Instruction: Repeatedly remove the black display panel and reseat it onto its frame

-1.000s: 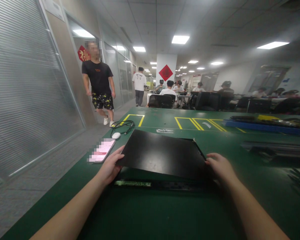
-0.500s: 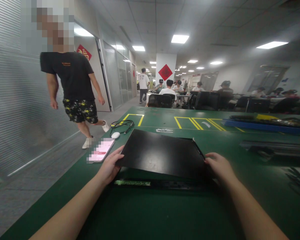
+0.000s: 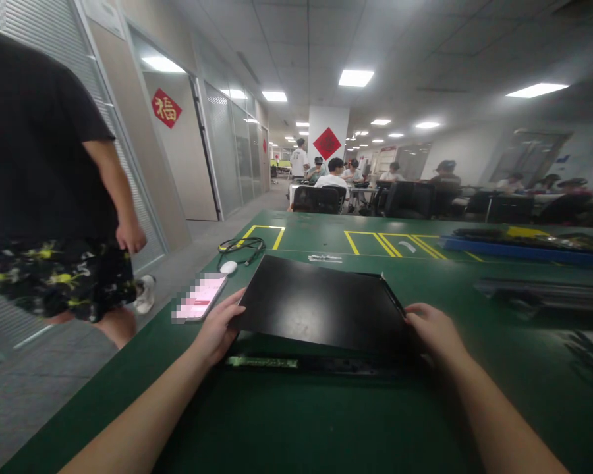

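A thin, flat black panel (image 3: pixel 316 304), glossy like a screen, is held between my two hands above the green table. My left hand (image 3: pixel 222 322) grips its left edge, thumb on top and fingers underneath. The opposite edge is pinched by my right hand (image 3: pixel 429 322), whose fingertips are partly hidden. The panel's near edge is raised. Beneath it lies a dark frame (image 3: pixel 346 366), mostly covered by the panel. A green circuit board strip (image 3: pixel 263 362) shows along the frame's near side.
To the left lie a phone (image 3: pixel 203 296), a white mouse-like object (image 3: pixel 228 267) and a coiled black cable (image 3: pixel 242 249). A blue tray (image 3: pixel 524 249) of parts and dark bars (image 3: pixel 538 295) are at the right. A person (image 3: pixel 44 164) is beside the table's left edge.
The person at the left has walked closer, toward the left edge of view. Far back, a standing person has shifted right. My hands and the panel look unchanged.
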`<action>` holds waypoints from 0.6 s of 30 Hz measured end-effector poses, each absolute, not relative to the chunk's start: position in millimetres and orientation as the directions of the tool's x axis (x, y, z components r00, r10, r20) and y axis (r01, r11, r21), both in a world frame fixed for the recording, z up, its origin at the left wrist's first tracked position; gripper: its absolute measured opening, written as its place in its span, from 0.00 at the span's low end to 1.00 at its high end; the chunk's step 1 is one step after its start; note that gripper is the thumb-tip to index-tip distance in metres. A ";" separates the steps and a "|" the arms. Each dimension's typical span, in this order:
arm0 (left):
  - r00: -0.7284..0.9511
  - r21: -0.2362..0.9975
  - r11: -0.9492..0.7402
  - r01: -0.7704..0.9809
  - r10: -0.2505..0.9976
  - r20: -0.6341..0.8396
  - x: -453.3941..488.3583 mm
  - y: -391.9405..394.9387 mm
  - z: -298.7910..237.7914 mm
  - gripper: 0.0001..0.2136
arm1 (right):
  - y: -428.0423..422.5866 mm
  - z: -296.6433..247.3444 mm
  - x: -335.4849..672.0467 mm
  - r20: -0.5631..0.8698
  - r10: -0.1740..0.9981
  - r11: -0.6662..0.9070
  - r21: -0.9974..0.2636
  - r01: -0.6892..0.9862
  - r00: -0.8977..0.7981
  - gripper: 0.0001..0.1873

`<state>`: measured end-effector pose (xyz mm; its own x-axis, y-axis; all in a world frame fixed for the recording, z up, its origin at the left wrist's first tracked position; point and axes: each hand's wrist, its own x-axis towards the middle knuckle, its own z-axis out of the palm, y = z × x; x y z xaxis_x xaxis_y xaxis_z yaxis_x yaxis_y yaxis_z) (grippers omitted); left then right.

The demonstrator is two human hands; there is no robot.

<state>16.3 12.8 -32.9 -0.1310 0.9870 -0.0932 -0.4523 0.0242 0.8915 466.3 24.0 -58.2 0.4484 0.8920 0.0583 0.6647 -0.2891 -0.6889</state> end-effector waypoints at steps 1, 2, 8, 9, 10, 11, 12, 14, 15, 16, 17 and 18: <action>-0.132 0.891 0.022 -0.453 0.987 -0.091 15.8 13.2 -33.9 0.25 | 23.9 -57.6 465.9 0.055 0.892 -0.293 -0.686 0.666 0.449 0.12; -0.133 0.890 0.020 -0.455 0.987 -0.091 15.3 13.6 -34.8 0.25 | 23.8 -57.1 465.5 0.054 0.892 -0.295 -0.683 0.668 0.449 0.12; -0.121 0.893 0.024 -0.449 0.989 -0.088 15.1 13.2 -34.4 0.24 | 22.6 -54.5 463.2 0.064 0.894 -0.281 -0.692 0.665 0.444 0.11; -0.121 0.894 0.025 -0.447 0.989 -0.089 15.4 12.9 -33.7 0.24 | 22.4 -54.3 463.0 0.058 0.895 -0.284 -0.690 0.666 0.442 0.11; -0.122 0.895 0.026 -0.445 0.988 -0.089 15.6 12.6 -33.1 0.23 | 22.4 -54.3 463.0 0.053 0.897 -0.287 -0.684 0.670 0.439 0.12; -0.122 0.896 0.027 -0.444 0.988 -0.091 15.8 12.5 -32.6 0.23 | 22.4 -54.4 463.0 0.050 0.899 -0.289 -0.678 0.676 0.434 0.12; -0.122 0.896 0.029 -0.443 0.988 -0.092 15.9 12.4 -32.4 0.23 | 22.5 -54.7 463.2 0.049 0.901 -0.290 -0.671 0.683 0.431 0.12; -0.119 0.895 0.025 -0.445 0.989 -0.086 15.7 12.4 -32.8 0.23 | 22.9 -55.6 464.0 0.059 0.903 -0.283 -0.661 0.695 0.425 0.12; -0.114 0.894 0.022 -0.447 0.990 -0.081 15.5 12.4 -33.3 0.23 | 23.2 -56.1 464.4 0.069 0.904 -0.277 -0.657 0.701 0.421 0.12; -0.109 0.894 0.018 -0.449 0.991 -0.074 15.2 12.4 -33.8 0.23 | 23.4 -56.7 464.9 0.081 0.905 -0.268 -0.654 0.707 0.418 0.12; -0.107 0.894 0.014 -0.448 0.992 -0.069 15.0 12.4 -34.3 0.24 | 23.6 -57.1 465.2 0.093 0.905 -0.259 -0.651 0.714 0.414 0.12; -0.107 0.895 0.011 -0.446 0.992 -0.065 14.8 12.3 -34.7 0.24 | 23.8 -57.4 465.4 0.103 0.906 -0.252 -0.647 0.719 0.410 0.11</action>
